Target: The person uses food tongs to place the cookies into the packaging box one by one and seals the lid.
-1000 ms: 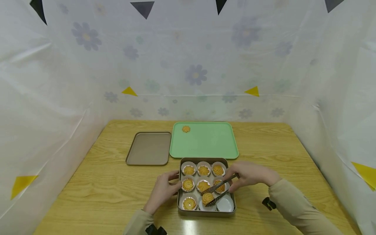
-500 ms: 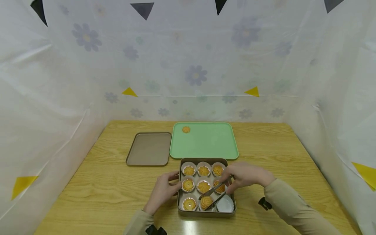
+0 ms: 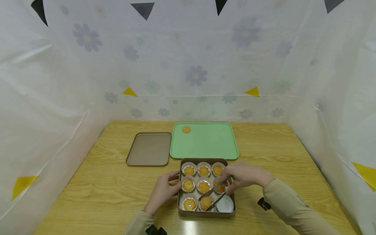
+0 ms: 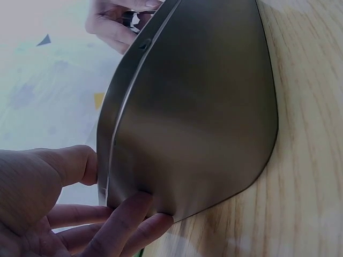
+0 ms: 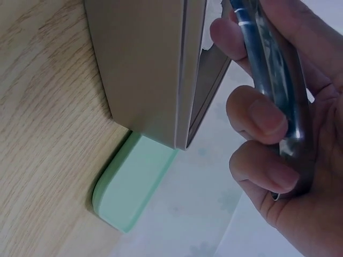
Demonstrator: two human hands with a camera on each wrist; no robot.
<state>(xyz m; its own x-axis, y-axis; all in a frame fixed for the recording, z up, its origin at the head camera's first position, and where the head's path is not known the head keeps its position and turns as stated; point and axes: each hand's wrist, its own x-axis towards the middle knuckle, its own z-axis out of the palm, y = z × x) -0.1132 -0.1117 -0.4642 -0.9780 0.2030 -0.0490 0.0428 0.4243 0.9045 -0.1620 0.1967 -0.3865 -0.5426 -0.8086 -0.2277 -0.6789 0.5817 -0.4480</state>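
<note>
In the head view, a brown metal baking tin [image 3: 207,214] holds rows of paper cups, most with a piped golden cookie inside. My right hand [image 3: 245,178] grips a pair of metal tongs [image 3: 213,192], its fingers curled round the handles in the right wrist view. The tong tips straddle a swirled cookie [image 3: 206,203] sitting in the front-row middle cup; whether they touch it I cannot tell. Right of it, the front corner paper cup [image 3: 225,205] contains no cookie. My left hand [image 3: 164,189] rests its fingers against the tin's left outer wall, with the thumb by the rim.
Behind the tin lies a green tray [image 3: 205,143] bearing one cookie [image 3: 186,130] near its back left. A flat brown tray [image 3: 150,149] adjoins it on the left. Whitish sheeting [image 3: 188,49] encloses the wooden table [image 3: 117,186] at the back and sides.
The cookie between the tongs went down into the front middle cup. My right hand shifted slightly left, and the tong tips came to either side of the cookie. The left hand stayed put.
</note>
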